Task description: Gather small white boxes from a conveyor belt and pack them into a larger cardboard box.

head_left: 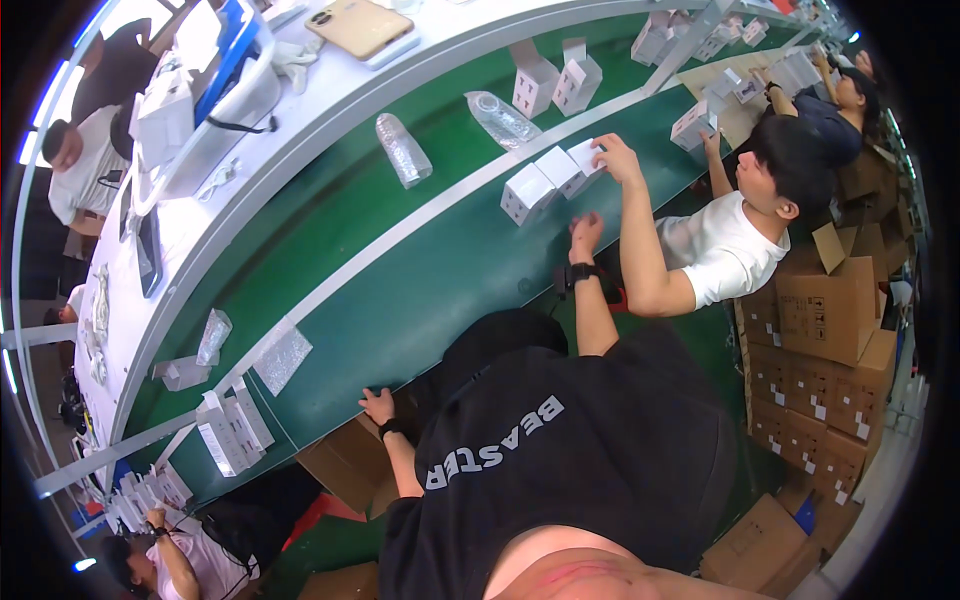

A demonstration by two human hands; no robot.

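My left hand (377, 406) rests on the near edge of the green conveyor belt (400, 290), fingers apart and nothing in them. Over the belt's right part is my right hand (586, 234), its fingers curled in with nothing visible inside. Just beyond it stand white boxes (529, 193) in a short row. A co-worker's hand (617, 160) touches the rightmost box of that row; this hand belongs to the person in a white shirt on my right. That person's other hand holds another white box (690, 127).
Bubble-wrap pouches (403, 152) lie beyond the belt's metal rail, near two open white boxes (577, 82). Another bubble-wrap sheet (283, 356) and open white cartons (233, 430) are at left. A phone (360, 27) lies on the white table. Brown cardboard boxes (825, 310) are stacked at right.
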